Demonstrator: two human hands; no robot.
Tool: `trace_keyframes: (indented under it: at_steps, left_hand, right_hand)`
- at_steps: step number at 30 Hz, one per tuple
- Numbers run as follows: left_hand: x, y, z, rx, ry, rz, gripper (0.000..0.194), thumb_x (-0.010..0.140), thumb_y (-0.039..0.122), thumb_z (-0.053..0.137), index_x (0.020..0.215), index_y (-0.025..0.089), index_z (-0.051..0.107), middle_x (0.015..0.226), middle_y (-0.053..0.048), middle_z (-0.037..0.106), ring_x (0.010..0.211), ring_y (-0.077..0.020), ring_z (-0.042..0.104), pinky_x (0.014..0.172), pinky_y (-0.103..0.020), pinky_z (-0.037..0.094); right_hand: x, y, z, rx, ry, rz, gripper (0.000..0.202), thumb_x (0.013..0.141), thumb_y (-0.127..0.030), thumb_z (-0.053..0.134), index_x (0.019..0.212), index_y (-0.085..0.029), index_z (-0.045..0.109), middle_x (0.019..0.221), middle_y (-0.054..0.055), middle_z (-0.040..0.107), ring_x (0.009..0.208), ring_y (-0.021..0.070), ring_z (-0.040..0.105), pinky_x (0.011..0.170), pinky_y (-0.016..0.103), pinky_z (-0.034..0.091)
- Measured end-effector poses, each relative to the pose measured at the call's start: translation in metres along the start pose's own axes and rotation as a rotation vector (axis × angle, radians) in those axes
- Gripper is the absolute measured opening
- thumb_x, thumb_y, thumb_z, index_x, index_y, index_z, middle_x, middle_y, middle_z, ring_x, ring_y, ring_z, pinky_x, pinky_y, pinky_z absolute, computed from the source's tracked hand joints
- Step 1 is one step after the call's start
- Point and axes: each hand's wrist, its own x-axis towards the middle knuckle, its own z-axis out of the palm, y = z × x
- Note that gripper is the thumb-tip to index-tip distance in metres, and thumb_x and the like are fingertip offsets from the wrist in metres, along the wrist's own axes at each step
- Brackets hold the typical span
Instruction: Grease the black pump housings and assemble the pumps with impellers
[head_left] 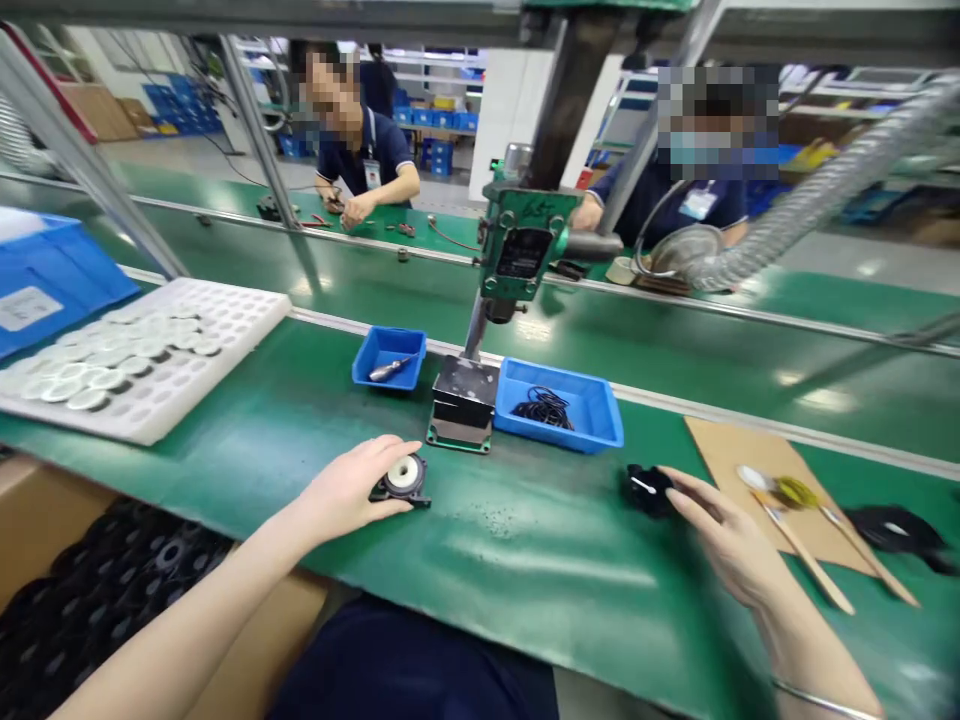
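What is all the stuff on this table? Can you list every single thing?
Round part with white centre: one, black, under the left hand.
Small part: one, black, at the right fingertips.
Small bin: one, blue, holding a metal tool.
Larger bin: one, blue, holding black rings.
Press: one, green, between the bins.
Foam tray: one, white, far left, with white discs.
Cardboard sheet: one, brown, right, with wooden-handled brushes.
Co-workers: two, dark blue shirts, across the belt.
Left hand: one, resting on the round part.
Right hand: one, touching the small part.
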Motion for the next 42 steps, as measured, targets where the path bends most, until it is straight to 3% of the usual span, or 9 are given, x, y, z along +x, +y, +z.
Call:
trace_keyframes:
  at_steps: [3, 6, 11, 15, 21, 28, 32, 37, 42]
  left_hand:
    - [0.008, 0.017, 0.028, -0.16, 0.019, 0.045, 0.068, 0.086, 0.039, 0.069, 0.147, 0.029, 0.04, 0.139, -0.01, 0.055, 0.129, -0.0279, 0.056, 0.11, -0.044, 0.048]
    - [0.014, 0.029, 0.053, -0.272, 0.046, 0.081, 0.072, 0.087, 0.038, 0.069, 0.149, 0.029, 0.035, 0.142, -0.011, 0.052, 0.134, -0.0283, 0.051, 0.114, -0.047, 0.044]
    - [0.017, 0.038, 0.081, -0.35, 0.07, 0.084, 0.071, 0.088, 0.038, 0.068, 0.149, 0.028, 0.032, 0.145, -0.012, 0.05, 0.138, -0.0285, 0.048, 0.116, -0.049, 0.04]
    - [0.016, 0.037, 0.088, -0.437, 0.065, 0.019, 0.07, 0.088, 0.038, 0.068, 0.148, 0.03, 0.032, 0.141, -0.01, 0.055, 0.132, -0.0267, 0.055, 0.112, -0.047, 0.045]
    - [0.014, 0.037, 0.086, -0.619, 0.011, -0.043, 0.072, 0.087, 0.035, 0.071, 0.147, 0.029, 0.032, 0.139, -0.01, 0.056, 0.127, -0.0247, 0.059, 0.11, -0.044, 0.048]
    - [0.01, 0.041, 0.085, -0.764, -0.091, -0.041, 0.08, 0.084, 0.03, 0.076, 0.148, 0.03, 0.029, 0.135, -0.01, 0.058, 0.127, -0.0246, 0.059, 0.109, -0.043, 0.049]
    - [0.01, 0.041, 0.088, -0.854, -0.069, -0.025, 0.088, 0.082, 0.027, 0.078, 0.15, 0.031, 0.023, 0.133, -0.009, 0.059, 0.127, -0.0242, 0.059, 0.109, -0.043, 0.049]
    - [0.009, 0.039, 0.092, -0.867, -0.034, -0.035, 0.097, 0.078, 0.027, 0.082, 0.152, 0.031, 0.02, 0.133, -0.01, 0.06, 0.126, -0.0262, 0.06, 0.11, -0.046, 0.049]
    - [0.007, 0.035, 0.096, -0.839, -0.033, -0.048, 0.1, 0.076, 0.031, 0.084, 0.154, 0.03, 0.021, 0.143, -0.014, 0.053, 0.134, -0.0311, 0.054, 0.111, -0.049, 0.048]
  right_hand:
    - [-0.027, -0.019, 0.015, 0.406, 0.138, 0.116, 0.041, 0.07, -0.055, 0.078, 0.1, -0.027, 0.074, 0.106, 0.008, 0.074, 0.101, 0.0306, 0.072, 0.094, 0.064, 0.054]
    - [-0.05, -0.04, 0.046, 0.795, 0.184, 0.232, 0.044, 0.076, -0.06, 0.073, 0.1, -0.024, 0.071, 0.116, 0.008, 0.072, 0.11, 0.0288, 0.07, 0.097, 0.061, 0.055]
    - [-0.072, -0.068, 0.108, 1.259, 0.019, 0.489, 0.05, 0.081, -0.056, 0.073, 0.113, -0.018, 0.063, 0.128, 0.016, 0.066, 0.129, 0.0286, 0.06, 0.096, 0.05, 0.06]
    - [-0.075, -0.084, 0.145, 1.401, -0.079, 0.629, 0.051, 0.087, -0.054, 0.066, 0.117, -0.014, 0.057, 0.134, 0.02, 0.061, 0.134, 0.0287, 0.055, 0.088, 0.039, 0.064]
    - [-0.073, -0.092, 0.172, 1.382, -0.21, 0.614, 0.046, 0.088, -0.052, 0.067, 0.11, -0.012, 0.06, 0.128, 0.017, 0.065, 0.128, 0.0274, 0.06, 0.087, 0.033, 0.064]
    - [-0.069, -0.097, 0.178, 1.18, -0.263, 0.532, 0.029, 0.085, -0.04, 0.075, 0.098, -0.014, 0.069, 0.11, 0.007, 0.073, 0.119, 0.0254, 0.066, 0.099, 0.033, 0.058]
    - [-0.066, -0.107, 0.175, 0.936, -0.34, 0.424, 0.028, 0.086, -0.041, 0.073, 0.099, -0.016, 0.071, 0.113, 0.008, 0.073, 0.116, 0.0231, 0.068, 0.111, 0.037, 0.048]
    - [-0.062, -0.122, 0.176, 0.606, -0.436, 0.22, 0.018, 0.085, -0.036, 0.075, 0.095, -0.022, 0.07, 0.116, 0.005, 0.07, 0.111, 0.0194, 0.066, 0.102, 0.036, 0.051]
    - [-0.063, -0.127, 0.186, 0.38, -0.548, 0.047, 0.015, 0.082, -0.031, 0.077, 0.093, -0.023, 0.072, 0.112, 0.005, 0.065, 0.114, 0.0182, 0.061, 0.104, 0.036, 0.048]
